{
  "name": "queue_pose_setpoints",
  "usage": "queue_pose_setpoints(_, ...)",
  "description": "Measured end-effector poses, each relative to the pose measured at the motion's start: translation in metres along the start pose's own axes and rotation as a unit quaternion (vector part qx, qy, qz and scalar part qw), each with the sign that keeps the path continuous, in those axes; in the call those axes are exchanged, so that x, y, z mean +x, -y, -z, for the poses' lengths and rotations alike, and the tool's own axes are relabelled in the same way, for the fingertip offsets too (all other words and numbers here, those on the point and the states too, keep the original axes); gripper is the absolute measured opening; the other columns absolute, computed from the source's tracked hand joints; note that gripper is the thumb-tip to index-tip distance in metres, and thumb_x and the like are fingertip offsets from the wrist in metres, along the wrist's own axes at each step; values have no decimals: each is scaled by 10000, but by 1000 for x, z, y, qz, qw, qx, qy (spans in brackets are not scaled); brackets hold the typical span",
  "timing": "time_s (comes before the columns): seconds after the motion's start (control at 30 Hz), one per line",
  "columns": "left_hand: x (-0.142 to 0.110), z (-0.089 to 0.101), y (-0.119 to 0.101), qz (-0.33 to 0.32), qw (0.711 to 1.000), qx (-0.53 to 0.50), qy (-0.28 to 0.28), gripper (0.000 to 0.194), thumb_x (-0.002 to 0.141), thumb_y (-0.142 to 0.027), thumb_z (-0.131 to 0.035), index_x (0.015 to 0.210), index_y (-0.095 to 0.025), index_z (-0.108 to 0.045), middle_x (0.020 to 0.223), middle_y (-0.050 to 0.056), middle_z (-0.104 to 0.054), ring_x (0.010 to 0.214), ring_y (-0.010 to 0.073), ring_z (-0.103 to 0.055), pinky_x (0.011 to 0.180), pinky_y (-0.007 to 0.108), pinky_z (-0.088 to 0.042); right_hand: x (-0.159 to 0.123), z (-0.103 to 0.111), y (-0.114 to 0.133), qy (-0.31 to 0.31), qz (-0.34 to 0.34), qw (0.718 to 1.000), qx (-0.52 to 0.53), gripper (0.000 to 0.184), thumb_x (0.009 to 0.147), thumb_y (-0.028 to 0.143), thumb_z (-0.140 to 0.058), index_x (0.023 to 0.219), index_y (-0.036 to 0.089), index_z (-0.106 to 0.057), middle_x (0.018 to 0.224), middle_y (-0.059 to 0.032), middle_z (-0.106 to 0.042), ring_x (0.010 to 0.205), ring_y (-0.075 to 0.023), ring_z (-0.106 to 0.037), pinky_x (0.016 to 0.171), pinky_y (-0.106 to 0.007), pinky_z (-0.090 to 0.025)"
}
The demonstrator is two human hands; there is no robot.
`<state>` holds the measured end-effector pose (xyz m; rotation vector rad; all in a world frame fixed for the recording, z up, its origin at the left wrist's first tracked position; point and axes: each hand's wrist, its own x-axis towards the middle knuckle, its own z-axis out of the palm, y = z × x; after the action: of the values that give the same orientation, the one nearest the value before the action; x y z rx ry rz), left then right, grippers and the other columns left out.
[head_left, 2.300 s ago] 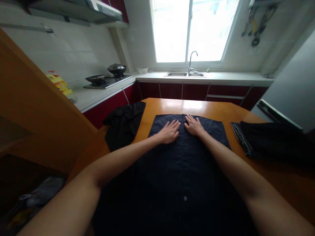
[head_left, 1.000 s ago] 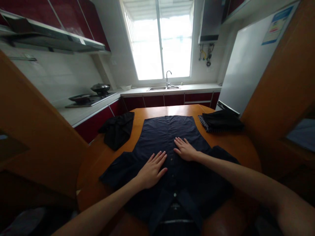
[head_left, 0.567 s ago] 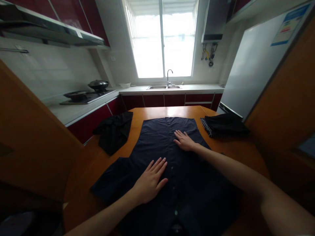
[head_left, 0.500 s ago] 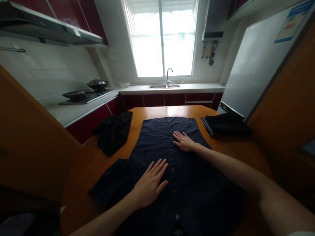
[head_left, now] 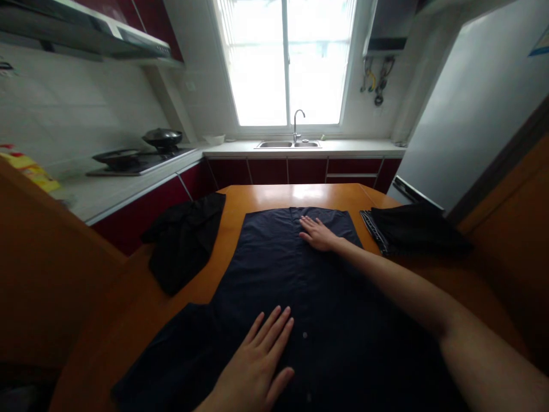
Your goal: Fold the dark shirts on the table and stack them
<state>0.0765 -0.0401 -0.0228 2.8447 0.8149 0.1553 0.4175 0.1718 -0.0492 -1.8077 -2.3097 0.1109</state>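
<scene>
A dark navy button-front shirt (head_left: 266,263) lies spread out, front side up, on the wooden table (head_left: 240,200). Its hem points toward the window and one short sleeve stretches out to the left. Buttons show along the middle placket. My left hand (head_left: 259,357) rests flat on the near part of the shirt, left of the buttons, fingers apart. Farther off, my right hand (head_left: 318,233) lies flat near the hem, just right of the placket, fingers spread. Neither hand grips anything. The collar is out of view below.
A crumpled black cloth (head_left: 184,240) lies on the table's left side. On the right sits a folded black cloth (head_left: 416,229). Beyond the table are a counter with a sink (head_left: 287,145), a stove with pans (head_left: 141,160), and a fridge (head_left: 467,109) at right.
My right hand has slid a little toward the hem. My left hand now appears lower in view, nearer to me. The camera view has shifted slightly closer to the table.
</scene>
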Motion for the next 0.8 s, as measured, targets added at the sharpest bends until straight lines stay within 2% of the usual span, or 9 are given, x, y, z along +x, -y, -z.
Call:
queue_pose_setpoints(0.1,1,-2,4,-9,1000,-4,5,826,996,-485,-492,1581,-349,74,1632,24,-182,1484,306,-299,1186,528,-324,27,-10,8,27,40,999,20,726,1001,623,-226,1592,201,-246,1662,-65,-175,1534,-192,-116,1231,-397,-90)
queue_pose_setpoints(0.27,2,-5,11,-29,999,-3,21,832,998,-513,-471,1583,-316,87,1624,43,-198,1464,331,-335,1174,536,-334,68,9,-36,23,-56,998,22,702,1025,534,-222,1573,98,-265,1643,-168,-198,1525,-267,-169,1215,-514,-122)
queue_pose_setpoints(0.37,2,-6,12,-29,999,-2,24,827,1003,-517,-462,1585,-308,87,1622,49,-207,1464,333,-336,1173,540,-331,82,17,-43,5,-88,996,21,668,1042,489,-190,1571,89,-262,1635,-191,-212,1525,-275,-167,1211,-547,-105)
queue_pose_setpoints(0.47,2,-6,12,-32,999,1,25,825,1001,-546,-453,1591,-303,71,1622,50,-211,1466,329,-331,1173,528,-338,82,11,-13,-19,-64,998,21,664,1044,501,-159,1585,123,-238,1657,-143,-163,1537,-243,-102,1225,-504,-64)
queue_pose_setpoints(0.53,1,-7,12,-31,999,2,25,820,999,-540,-460,1594,-305,53,1623,44,-213,1472,331,-318,1172,531,-338,75,-1,19,-17,15,999,30,697,1029,567,-180,1592,159,-232,1666,-92,-141,1539,-218,-84,1234,-453,-58)
queue_pose_setpoints(0.6,1,-8,12,-28,999,1,28,821,998,-517,-473,1594,-309,52,1625,41,-204,1477,333,-306,1174,539,-334,67,-13,45,4,122,991,47,739,1009,627,-192,1594,179,-232,1665,-74,-143,1539,-218,-89,1235,-458,-45)
queue_pose_setpoints(0.67,1,-7,12,-26,999,-1,36,831,996,-500,-481,1591,-310,68,1629,45,-181,1483,327,-293,1180,538,-325,62,-19,56,23,154,986,52,761,997,655,-197,1592,183,-241,1664,-73,-142,1539,-222,-89,1233,-472,-31)
queue_pose_setpoints(0.73,1,-6,10,-24,999,-2,44,842,994,-492,-488,1591,-305,76,1634,48,-157,1490,319,-275,1187,531,-318,60,-15,45,31,89,995,42,752,997,653,-218,1584,185,-269,1664,-72,-148,1538,-216,-96,1233,-459,-39)
queue_pose_setpoints(0.8,1,-2,6,-15,999,-5,46,836,996,-482,-493,1594,-306,64,1637,44,-144,1498,311,-254,1195,533,-305,59,-1,18,29,-4,999,29,731,1010,615,-230,1572,152,-294,1656,-108,-180,1534,-233,-131,1229,-473,-78)
